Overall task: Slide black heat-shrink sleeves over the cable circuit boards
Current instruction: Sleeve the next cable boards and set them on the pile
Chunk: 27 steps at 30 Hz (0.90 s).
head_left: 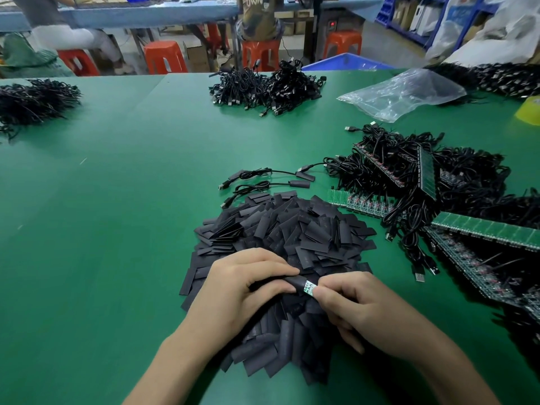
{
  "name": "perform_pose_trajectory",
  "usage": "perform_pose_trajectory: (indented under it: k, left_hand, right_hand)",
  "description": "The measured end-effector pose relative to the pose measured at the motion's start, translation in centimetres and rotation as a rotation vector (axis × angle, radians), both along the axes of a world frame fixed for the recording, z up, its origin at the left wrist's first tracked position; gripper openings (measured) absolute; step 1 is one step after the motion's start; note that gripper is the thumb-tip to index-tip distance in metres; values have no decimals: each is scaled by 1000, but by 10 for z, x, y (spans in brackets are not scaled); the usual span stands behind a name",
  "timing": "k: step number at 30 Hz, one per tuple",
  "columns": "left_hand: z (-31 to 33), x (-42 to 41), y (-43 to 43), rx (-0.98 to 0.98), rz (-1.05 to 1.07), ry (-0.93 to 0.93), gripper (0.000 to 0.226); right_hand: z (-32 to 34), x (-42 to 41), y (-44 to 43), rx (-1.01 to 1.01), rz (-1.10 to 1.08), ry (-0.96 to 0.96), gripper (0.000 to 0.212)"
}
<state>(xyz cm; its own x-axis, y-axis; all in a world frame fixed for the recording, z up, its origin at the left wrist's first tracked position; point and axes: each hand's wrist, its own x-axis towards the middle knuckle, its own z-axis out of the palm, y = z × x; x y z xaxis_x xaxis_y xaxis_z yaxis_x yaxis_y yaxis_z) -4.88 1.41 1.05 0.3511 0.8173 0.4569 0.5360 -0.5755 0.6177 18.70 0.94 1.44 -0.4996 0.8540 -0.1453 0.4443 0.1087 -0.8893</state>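
Reading on a shirt: a person [258, 16] at the bench beyond the worktop [117, 200] is wearing a top showing the letters "OWN"; the start of the word is running out of view.
Print on the pile: faint marks are showing on a few flat sleeves, too small to read.
Sleeve: a black sleeve [287, 280] is lying crosswise between the two hands, over the pile and toward the worktop's near edge. It is looking matte and rounded open, unlike the flat pieces under it.
Board: a small green circuit board [309, 287] with pale dots is sticking out of the sleeve's right end; the rest of it is sitting inside the sleeve.
Left hand: the left hand [248, 285] is curling round the sleeve, with thumb and forefinger pinching it near the open end.
Right hand: the right hand [359, 311] is pinching the bare end of the board between thumb and forefinger, the other fingers folding under.
Pile: a heap of flat black sleeves [292, 229] is spreading out under and beyond both hands.
Sleeved cables: two cables [263, 182] are lying just beyond the heap, each wearing a black sleeve.
Right edge: green board strips [485, 229] are tangling with black cables.
Far edge: cable bundles [263, 86] are sitting there, and a clear bag [403, 92] is lying toward the far right corner.
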Motion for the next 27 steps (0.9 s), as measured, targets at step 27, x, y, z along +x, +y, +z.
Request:
perform_pose_trajectory:
  k: [27]
  left_hand:
    - [2,0,-2,-43,-90,63,18]
  right_hand:
    - [-2,4,1,-89,23,13,42]
